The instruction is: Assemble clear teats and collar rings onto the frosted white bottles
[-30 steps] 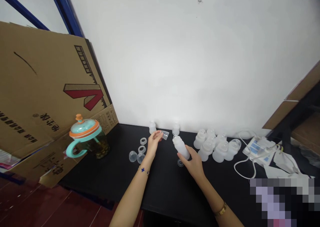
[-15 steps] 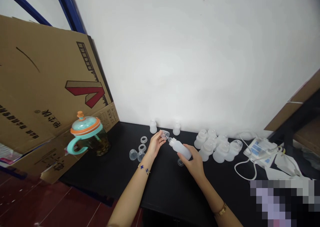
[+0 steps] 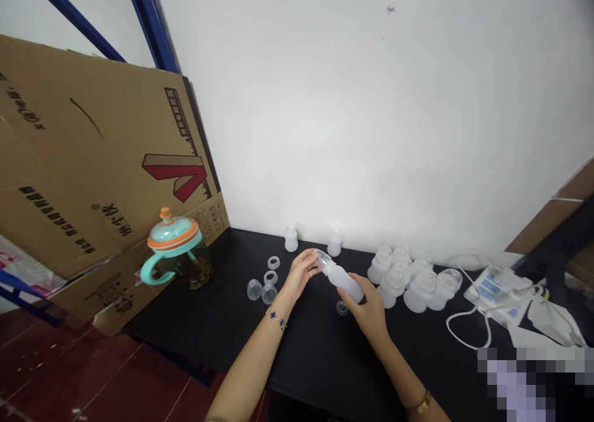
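My right hand (image 3: 364,301) is wrapped round a whitish baby bottle (image 3: 342,279), held tilted above the black table with its top toward the upper left. A clear dome cap (image 3: 322,260) sits over the bottle's nipple end, and my left hand (image 3: 301,275) grips that cap with its fingers. Under the bottle lies a small clear nipple (image 3: 342,308). Left of my left hand are two clear dome caps (image 3: 254,289) and two whitish collar rings (image 3: 273,262). Two open bottles (image 3: 291,239) stand by the wall, and several capped bottles (image 3: 420,291) are grouped to the right.
A large teal and orange lidded jug (image 3: 179,252) stands on the table's left side, before a big cardboard box (image 3: 116,162). On the right lie a power strip with white cables (image 3: 494,295) and white paper (image 3: 554,317). The wall (image 3: 325,131) borders the black table (image 3: 320,360).
The clear cap has moved from just off the nipple to over the bottle's top. The camera view has shifted slightly left.
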A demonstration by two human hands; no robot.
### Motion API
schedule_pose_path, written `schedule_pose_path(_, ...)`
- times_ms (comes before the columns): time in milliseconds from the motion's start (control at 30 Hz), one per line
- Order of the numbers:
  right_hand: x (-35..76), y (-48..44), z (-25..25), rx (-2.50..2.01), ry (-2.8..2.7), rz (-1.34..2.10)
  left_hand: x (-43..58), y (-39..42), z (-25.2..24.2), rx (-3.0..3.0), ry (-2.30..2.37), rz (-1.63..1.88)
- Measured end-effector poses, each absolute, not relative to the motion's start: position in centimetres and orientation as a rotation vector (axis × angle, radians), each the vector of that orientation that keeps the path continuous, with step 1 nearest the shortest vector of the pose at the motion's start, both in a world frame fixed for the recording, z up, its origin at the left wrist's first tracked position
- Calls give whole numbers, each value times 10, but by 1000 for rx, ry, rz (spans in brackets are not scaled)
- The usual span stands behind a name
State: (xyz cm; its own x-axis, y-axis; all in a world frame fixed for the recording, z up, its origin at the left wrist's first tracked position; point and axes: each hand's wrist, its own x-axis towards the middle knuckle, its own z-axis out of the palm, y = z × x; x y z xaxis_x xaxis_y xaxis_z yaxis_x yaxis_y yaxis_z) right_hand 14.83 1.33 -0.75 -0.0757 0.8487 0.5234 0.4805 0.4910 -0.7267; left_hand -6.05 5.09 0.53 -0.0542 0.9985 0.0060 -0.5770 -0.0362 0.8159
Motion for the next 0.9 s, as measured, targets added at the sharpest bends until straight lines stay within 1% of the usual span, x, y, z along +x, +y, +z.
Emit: schedule_pose_path(900, 149, 14, -10, -1154, -1656, 451, -56, 49, 5, 713, 702, 1504)
